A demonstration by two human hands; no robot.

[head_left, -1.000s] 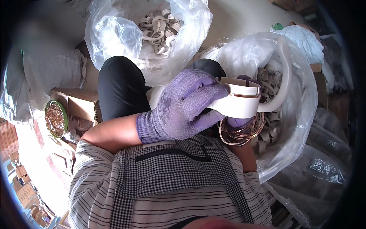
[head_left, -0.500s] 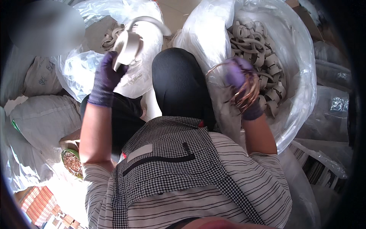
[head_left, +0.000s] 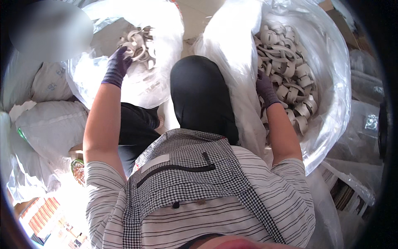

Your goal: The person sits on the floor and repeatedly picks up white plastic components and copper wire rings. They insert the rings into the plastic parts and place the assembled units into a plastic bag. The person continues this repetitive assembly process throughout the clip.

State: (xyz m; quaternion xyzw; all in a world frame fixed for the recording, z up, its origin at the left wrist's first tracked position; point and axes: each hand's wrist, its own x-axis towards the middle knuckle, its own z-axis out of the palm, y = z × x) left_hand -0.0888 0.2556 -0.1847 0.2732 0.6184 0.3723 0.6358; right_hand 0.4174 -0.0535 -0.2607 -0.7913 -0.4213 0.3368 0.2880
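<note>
Pale floor [head_left: 198, 18] ahead. Purple-gloved left hand [head_left: 118, 62] at the off-white curved plastic pieces [head_left: 140, 45] in the left clear plastic bag [head_left: 83, 79]; grip unclear. Purple-gloved right hand [head_left: 265, 88] among off-white looped plastic parts [head_left: 304, 79], right clear plastic bag [head_left: 331, 45]; fingers hidden, hold unclear. Tangled loops might snag, dragging neighbours out; slack bag walls might catch either hand. Black-trousered knee [head_left: 201, 95] stands between bags; grey-white sacks [head_left: 54, 124] left.

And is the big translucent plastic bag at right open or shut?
Open: the bag gapes wide, showing curved whitish pieces heaped inside beside the purple-gloved right hand.
</note>
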